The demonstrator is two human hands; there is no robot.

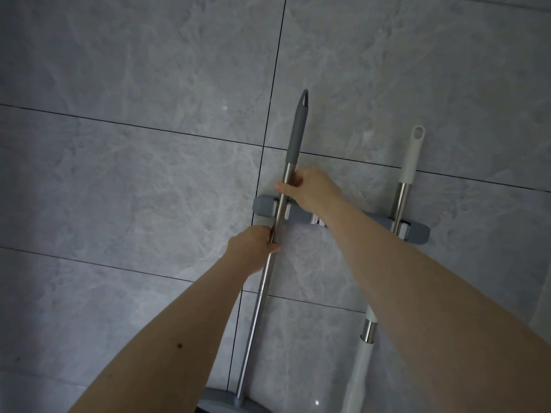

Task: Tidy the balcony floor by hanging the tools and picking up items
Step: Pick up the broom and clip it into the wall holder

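Note:
A long tool with a steel pole (258, 305) and a dark grey grip end stands upright against the tiled wall, its pole sitting in the leftmost clip of a grey wall rack (417, 229). My right hand (310, 189) grips the pole just above the rack. My left hand (253, 248) grips it just below the rack. The tool's grey head (220, 402) shows at the bottom edge. A second tool with a white grip (411, 156) hangs in the rack's rightmost clip, its lower pole partly hidden behind my right forearm.
Grey marble-look wall tiles (134, 174) with dark grout lines fill the view. A free steel clip (317, 220) sits mid-rack, partly behind my right wrist. The white tool's lower shaft (359, 374) runs down to the bottom edge.

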